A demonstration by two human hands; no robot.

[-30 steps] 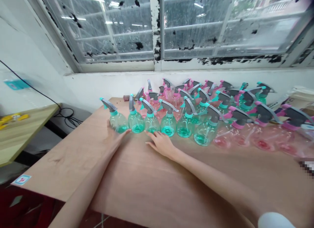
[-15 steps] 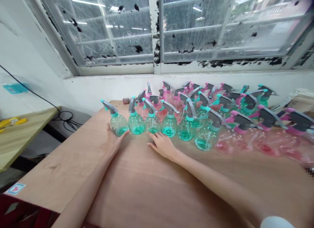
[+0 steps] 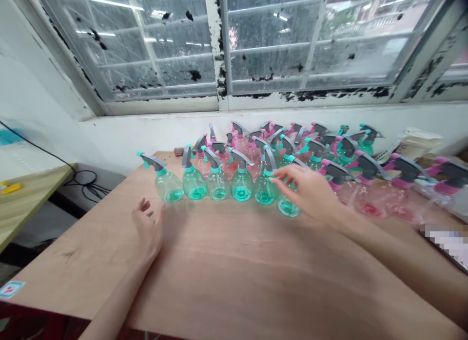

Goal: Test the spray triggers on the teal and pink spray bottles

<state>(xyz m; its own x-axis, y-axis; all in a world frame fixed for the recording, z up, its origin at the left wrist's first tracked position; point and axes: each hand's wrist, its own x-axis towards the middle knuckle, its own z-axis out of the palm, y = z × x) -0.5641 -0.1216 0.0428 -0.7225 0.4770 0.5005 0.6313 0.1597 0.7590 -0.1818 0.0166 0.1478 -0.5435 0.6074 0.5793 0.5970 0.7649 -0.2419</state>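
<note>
A row of clear green spray bottles with turquoise collars and grey triggers stands on the wooden table (image 3: 219,262). My left hand (image 3: 148,228) is open beside the table's left part, fingers loosely bent, just in front of and apart from the leftmost green spray bottle (image 3: 168,188). My right hand (image 3: 310,191) reaches across the rightmost front green spray bottle (image 3: 288,206), covering its neck and much of its body. Its fingers are extended with the thumb apart; whether they touch that bottle is hard to tell. The fingertips are close to the neighbouring green spray bottle (image 3: 265,189).
Pink spray bottles (image 3: 373,198) continue the row rightward, with more pink and green ones behind. A white container (image 3: 419,142) is at the back right. A blurred flat object (image 3: 448,247) lies at the right edge. A window (image 3: 175,47) rises behind, and black cables (image 3: 89,181) hang at left.
My left hand has come away from the leftmost bottle, toward me and to the left. My right hand has moved from the third green bottle rightward to the end one. The view has shifted right.
</note>
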